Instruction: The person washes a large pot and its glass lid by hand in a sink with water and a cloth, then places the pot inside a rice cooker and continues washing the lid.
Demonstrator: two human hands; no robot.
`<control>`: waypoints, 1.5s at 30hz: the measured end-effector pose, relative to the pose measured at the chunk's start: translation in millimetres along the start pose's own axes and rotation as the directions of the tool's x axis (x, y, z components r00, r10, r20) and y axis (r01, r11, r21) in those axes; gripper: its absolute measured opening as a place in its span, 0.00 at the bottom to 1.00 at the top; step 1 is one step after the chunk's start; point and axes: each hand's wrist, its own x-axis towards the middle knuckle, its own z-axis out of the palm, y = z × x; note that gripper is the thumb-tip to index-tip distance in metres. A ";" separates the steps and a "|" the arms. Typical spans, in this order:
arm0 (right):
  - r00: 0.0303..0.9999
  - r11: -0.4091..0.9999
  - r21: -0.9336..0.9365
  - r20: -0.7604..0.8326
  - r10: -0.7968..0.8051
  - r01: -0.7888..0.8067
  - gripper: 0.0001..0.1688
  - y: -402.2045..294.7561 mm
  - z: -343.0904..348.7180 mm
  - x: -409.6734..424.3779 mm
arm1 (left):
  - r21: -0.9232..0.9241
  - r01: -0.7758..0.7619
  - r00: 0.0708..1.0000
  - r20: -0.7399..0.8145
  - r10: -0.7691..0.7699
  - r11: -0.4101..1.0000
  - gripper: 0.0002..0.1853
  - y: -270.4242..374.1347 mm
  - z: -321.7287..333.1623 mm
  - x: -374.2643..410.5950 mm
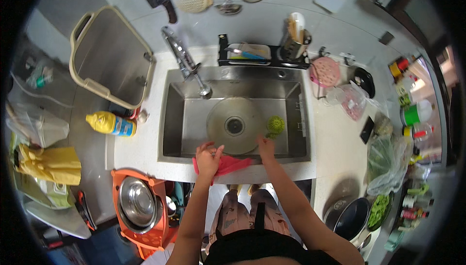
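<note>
My left hand (208,157) is at the front rim of the stainless-steel sink (189,119), thumb and fingers apart. A red cloth (233,165) lies over that rim, beneath and beside this hand. My right hand (267,149) hangs over the front right of the basin, blurred, fingers curled; whether it holds anything is hard to see. Just beyond it sits a green scrubber-like ball (276,124). A round translucent disc (218,119) lies on the basin floor around the drain (235,126). The chrome faucet (184,59) reaches over the basin's back left.
A black rack (225,61) with a utensil holder (294,48) stands behind the sink. On the left are an upright cutting board (113,54), a yellow bottle (109,123) and an orange shelf (120,206) with steel bowls (136,201). Bags (382,163) and a pan (351,219) occupy the right.
</note>
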 end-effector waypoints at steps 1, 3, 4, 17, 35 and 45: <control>0.999 0.992 -0.122 0.039 0.022 -0.017 0.29 -4.8 -7.1 -8.6 | 0.048 -0.022 0.995 0.096 0.017 0.999 0.09 6.1 1.2 4.8; 0.912 0.888 -0.343 -0.161 -0.377 0.307 0.26 5.5 -11.6 -21.7 | 0.193 -0.126 0.992 0.023 0.124 0.973 0.06 14.4 25.0 6.5; 0.800 0.781 -0.475 -0.228 -0.555 0.407 0.24 9.1 -12.6 -30.5 | 0.296 -0.158 0.986 0.001 0.165 0.942 0.06 22.8 37.3 6.3; 0.205 0.846 -0.402 -0.848 -0.488 0.349 0.31 90.8 -146.4 -252.7 | -0.358 -0.743 0.479 0.305 0.823 0.566 0.23 227.7 146.3 -90.1; -0.038 0.890 0.191 -0.980 0.193 -0.413 0.26 495.7 -265.8 -463.5 | -0.760 -0.609 -0.023 0.303 0.953 0.227 0.11 330.4 223.2 -469.1; -0.033 0.963 0.260 -0.966 0.258 -0.076 0.16 445.3 -286.3 -486.6 | -0.712 -0.640 0.076 0.317 0.945 0.290 0.11 340.8 234.4 -460.8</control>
